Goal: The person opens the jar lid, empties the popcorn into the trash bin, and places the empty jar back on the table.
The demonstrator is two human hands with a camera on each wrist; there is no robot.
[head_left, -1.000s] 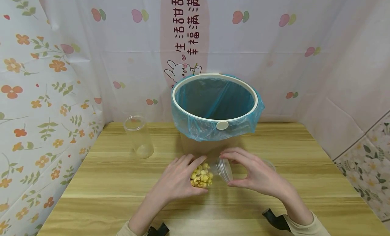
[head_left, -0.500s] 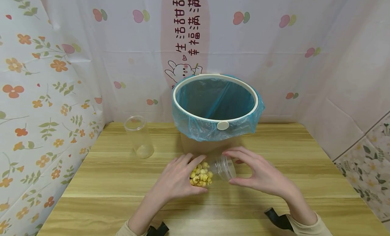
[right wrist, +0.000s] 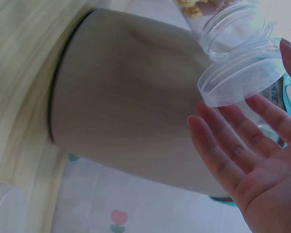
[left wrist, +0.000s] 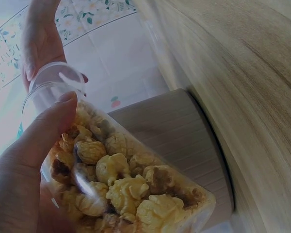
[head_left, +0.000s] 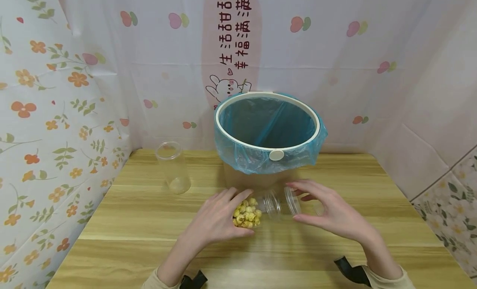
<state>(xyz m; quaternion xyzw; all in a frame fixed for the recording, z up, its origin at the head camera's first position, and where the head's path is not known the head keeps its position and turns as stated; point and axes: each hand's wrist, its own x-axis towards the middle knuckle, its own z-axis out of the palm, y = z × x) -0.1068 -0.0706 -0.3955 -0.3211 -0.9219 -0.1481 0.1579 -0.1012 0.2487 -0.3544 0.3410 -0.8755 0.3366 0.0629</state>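
In the head view the left hand (head_left: 220, 216) covers much of a clear jar (head_left: 261, 208), its grip curled round the body; the left wrist view reveals the popcorn (left wrist: 121, 179) packed along the wall. The head view shows a gap between the mouth and the lid (head_left: 292, 201), whose rim the right hand (head_left: 328, 208) pinches; the right wrist view has them overlapping. The jar is held sideways at the bin's (head_left: 253, 181) 6 o'clock, long axis roughly 9 to 3, mouth towards 3 o'clock.
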